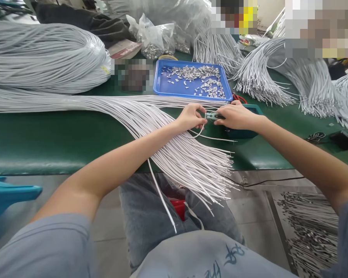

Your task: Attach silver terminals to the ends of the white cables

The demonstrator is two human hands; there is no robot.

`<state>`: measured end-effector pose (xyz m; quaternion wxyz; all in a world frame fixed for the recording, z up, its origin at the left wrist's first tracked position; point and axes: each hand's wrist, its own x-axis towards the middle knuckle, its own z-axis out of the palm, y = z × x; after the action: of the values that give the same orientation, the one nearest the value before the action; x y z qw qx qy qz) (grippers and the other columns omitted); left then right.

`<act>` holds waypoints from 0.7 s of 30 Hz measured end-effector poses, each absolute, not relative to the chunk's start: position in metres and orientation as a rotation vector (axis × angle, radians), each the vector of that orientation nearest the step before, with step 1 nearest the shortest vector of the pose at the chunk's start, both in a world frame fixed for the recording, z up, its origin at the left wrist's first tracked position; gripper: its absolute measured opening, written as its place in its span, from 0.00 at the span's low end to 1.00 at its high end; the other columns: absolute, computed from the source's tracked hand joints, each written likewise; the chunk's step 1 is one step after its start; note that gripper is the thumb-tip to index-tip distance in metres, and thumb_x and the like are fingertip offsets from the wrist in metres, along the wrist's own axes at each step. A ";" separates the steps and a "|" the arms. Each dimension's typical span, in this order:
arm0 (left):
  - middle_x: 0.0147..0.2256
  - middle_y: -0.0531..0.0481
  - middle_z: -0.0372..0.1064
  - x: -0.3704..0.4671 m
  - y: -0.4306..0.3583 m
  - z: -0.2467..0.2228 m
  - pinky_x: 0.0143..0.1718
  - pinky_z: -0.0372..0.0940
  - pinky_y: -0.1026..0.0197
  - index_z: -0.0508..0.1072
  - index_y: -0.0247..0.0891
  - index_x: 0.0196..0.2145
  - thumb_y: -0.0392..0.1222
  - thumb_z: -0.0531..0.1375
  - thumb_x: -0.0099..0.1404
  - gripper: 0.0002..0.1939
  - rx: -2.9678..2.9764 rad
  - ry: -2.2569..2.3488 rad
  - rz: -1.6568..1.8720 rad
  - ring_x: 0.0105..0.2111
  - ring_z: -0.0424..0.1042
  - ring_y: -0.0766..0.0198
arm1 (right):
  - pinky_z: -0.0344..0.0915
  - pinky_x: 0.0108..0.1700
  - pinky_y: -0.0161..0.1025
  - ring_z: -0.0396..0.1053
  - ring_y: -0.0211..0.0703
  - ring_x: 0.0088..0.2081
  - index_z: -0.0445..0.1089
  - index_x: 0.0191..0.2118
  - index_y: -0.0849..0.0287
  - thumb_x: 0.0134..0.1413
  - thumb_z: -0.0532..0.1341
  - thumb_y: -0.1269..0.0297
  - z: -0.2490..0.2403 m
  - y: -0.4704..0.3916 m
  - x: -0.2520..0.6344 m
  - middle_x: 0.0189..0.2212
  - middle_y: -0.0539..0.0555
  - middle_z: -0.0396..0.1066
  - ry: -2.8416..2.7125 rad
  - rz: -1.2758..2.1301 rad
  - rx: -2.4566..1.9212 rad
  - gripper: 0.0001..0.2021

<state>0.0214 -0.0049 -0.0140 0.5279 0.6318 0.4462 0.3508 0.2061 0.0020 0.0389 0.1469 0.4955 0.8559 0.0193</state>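
My left hand [191, 116] pinches a white cable [202, 130] near its end, above a spread of loose cables [174, 143] that fans toward the table's front edge. My right hand [237, 116] is closed around small green-handled pliers [211, 116]. The pliers' jaws meet the cable's end at my left fingertips; the exact contact is too small to make out. Just behind both hands lies a blue tray [165, 89] scattered with small silvery metal pieces [197, 72].
A dark green bin [243, 133] sits under my right wrist. Thick cable bundles [46, 58] lie at the left, with more cable bundles [266, 73] at the back right. Bags of metal parts [156, 40] stand behind the tray. More cables [310, 227] lie low at the right.
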 end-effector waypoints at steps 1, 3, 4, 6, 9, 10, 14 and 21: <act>0.16 0.56 0.69 0.021 -0.004 -0.015 0.19 0.60 0.69 0.67 0.30 0.37 0.26 0.64 0.55 0.12 1.510 1.058 0.839 0.14 0.67 0.71 | 0.52 0.57 0.57 0.66 0.57 0.54 0.71 0.43 0.62 0.64 0.49 0.55 0.038 0.003 0.209 0.49 0.63 0.73 2.494 0.017 1.490 0.18; 0.17 0.56 0.70 0.021 -0.004 -0.015 0.19 0.61 0.69 0.67 0.31 0.37 0.26 0.64 0.55 0.13 1.510 1.042 0.840 0.15 0.69 0.70 | 0.54 0.57 0.60 0.64 0.60 0.57 0.70 0.47 0.61 0.65 0.45 0.56 0.037 0.005 0.215 0.53 0.64 0.71 2.510 -0.023 1.669 0.21; 0.17 0.55 0.70 0.021 -0.004 -0.016 0.20 0.62 0.69 0.66 0.31 0.37 0.26 0.64 0.55 0.13 1.512 1.036 0.837 0.16 0.69 0.69 | 0.57 0.56 0.59 0.64 0.61 0.57 0.70 0.48 0.62 0.66 0.43 0.57 0.036 0.006 0.218 0.54 0.65 0.70 2.500 -0.025 1.752 0.22; 0.16 0.55 0.70 0.021 -0.004 -0.016 0.20 0.62 0.69 0.66 0.31 0.37 0.25 0.63 0.55 0.13 1.513 1.027 0.831 0.16 0.70 0.69 | 0.61 0.53 0.57 0.66 0.62 0.55 0.71 0.49 0.61 0.65 0.42 0.58 0.035 0.007 0.223 0.52 0.66 0.71 2.486 -0.019 1.851 0.23; 0.16 0.55 0.69 0.020 -0.005 -0.016 0.19 0.61 0.69 0.66 0.31 0.37 0.25 0.63 0.55 0.13 1.496 1.016 0.845 0.16 0.71 0.68 | 0.63 0.52 0.57 0.68 0.62 0.53 0.71 0.50 0.60 0.65 0.44 0.58 0.030 0.011 0.229 0.50 0.65 0.73 2.510 -0.006 1.900 0.22; 0.16 0.55 0.69 0.020 -0.005 -0.017 0.19 0.61 0.69 0.66 0.31 0.37 0.25 0.63 0.54 0.13 1.489 1.009 0.855 0.16 0.71 0.67 | 0.63 0.52 0.57 0.69 0.62 0.53 0.71 0.51 0.60 0.64 0.45 0.58 0.029 0.013 0.232 0.50 0.65 0.74 2.519 -0.004 1.913 0.22; 0.17 0.54 0.70 0.019 -0.006 -0.014 0.19 0.61 0.69 0.69 0.28 0.39 0.26 0.64 0.54 0.14 1.480 0.969 0.887 0.16 0.70 0.68 | 0.65 0.52 0.56 0.71 0.60 0.50 0.73 0.46 0.62 0.61 0.49 0.63 0.027 0.018 0.241 0.46 0.65 0.75 2.640 -0.011 1.998 0.18; 0.22 0.50 0.74 0.029 -0.027 -0.012 0.24 0.65 0.67 0.77 0.28 0.34 0.30 0.66 0.53 0.08 1.707 0.844 0.859 0.20 0.71 0.69 | 0.69 0.37 0.41 0.73 0.41 0.32 0.72 0.39 0.61 0.56 0.49 0.71 0.021 -0.009 0.201 0.33 0.56 0.75 3.440 -0.716 2.030 0.14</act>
<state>0.0293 -0.0270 -0.0115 0.5024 0.7065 0.3495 0.3554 0.2010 -0.0090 0.0206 -0.4423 0.4486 0.7603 -0.1582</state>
